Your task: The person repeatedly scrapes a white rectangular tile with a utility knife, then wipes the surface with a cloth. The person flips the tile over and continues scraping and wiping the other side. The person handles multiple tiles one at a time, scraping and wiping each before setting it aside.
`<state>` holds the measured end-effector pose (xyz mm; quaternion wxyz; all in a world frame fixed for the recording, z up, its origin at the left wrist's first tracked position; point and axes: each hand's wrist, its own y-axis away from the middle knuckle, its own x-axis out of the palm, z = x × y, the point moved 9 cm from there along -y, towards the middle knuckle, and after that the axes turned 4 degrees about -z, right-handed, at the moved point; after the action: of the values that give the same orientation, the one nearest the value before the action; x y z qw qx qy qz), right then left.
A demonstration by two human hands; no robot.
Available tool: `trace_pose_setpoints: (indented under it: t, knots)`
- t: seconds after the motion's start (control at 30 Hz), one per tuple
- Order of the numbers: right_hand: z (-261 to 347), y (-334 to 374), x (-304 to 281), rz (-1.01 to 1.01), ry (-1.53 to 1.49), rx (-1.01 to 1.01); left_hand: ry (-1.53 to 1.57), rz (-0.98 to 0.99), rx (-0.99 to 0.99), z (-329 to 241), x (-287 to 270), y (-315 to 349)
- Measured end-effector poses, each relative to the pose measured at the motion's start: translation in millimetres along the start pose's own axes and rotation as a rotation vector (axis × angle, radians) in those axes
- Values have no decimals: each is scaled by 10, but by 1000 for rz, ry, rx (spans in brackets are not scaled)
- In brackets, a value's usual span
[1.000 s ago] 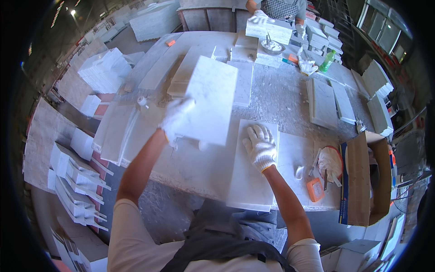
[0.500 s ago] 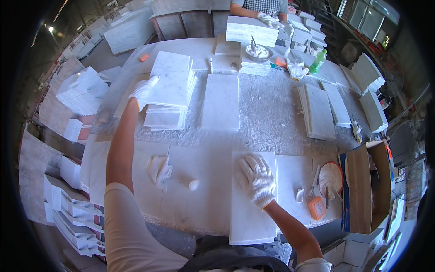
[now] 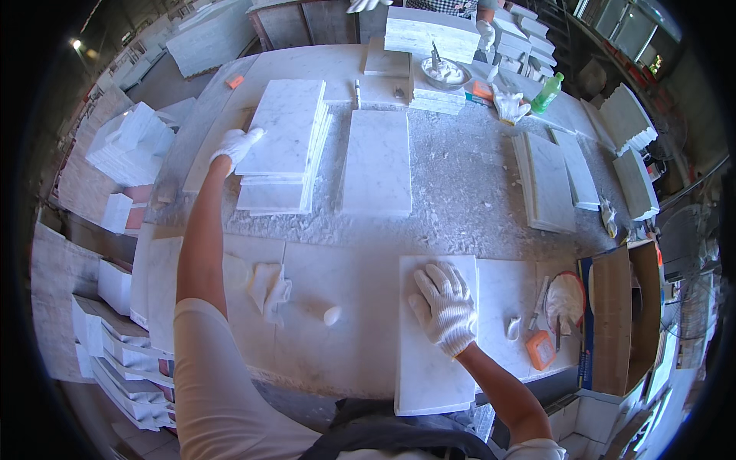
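My right hand point(image 3: 445, 307), in a white knitted glove, lies flat with fingers spread on a white marble tile point(image 3: 429, 383) at the near edge of the bench. A second tile edge shows just beneath it. My left arm reaches far forward; the gloved left hand point(image 3: 238, 149) grips the left edge of the top marble tile point(image 3: 287, 126) on a stack. Part of its fingers is hidden at that edge. More tiles point(image 3: 272, 195) show under this one, slightly offset. Between the stack and my right hand's tile, farther off, lies another marble tile point(image 3: 377, 165).
A crumpled white glove point(image 3: 270, 291) and a small white cup-like piece point(image 3: 331, 315) lie near me. At right are an orange block point(image 3: 540, 350), a round pad point(image 3: 565, 299) and a cardboard box point(image 3: 609, 322). Across the bench, a person point(image 3: 485, 31) stands behind stacked tiles, a bowl point(image 3: 447, 73) and a green bottle point(image 3: 547, 93).
The view has shifted a little. The stack's top tile has turned slightly with my left hand at its edge. My right hand stays on its tile. The other person's hand has moved left.
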<state>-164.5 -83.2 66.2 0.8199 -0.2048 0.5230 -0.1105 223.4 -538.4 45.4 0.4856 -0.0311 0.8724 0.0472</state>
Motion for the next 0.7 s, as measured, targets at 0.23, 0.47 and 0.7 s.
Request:
trace_pose_setpoints:
  t: [0.23,0.47,0.7]
  knots:
    - [7,74,14,-36,-8,-21,-209,-401,98,-632,-994,250]
    - [-40,183,79,-89,6,-14,26,-102,457,-1981,-530,1582]
    - [-31,352,169,21,142,-16,-389,244,1106,-3011,559,4332]
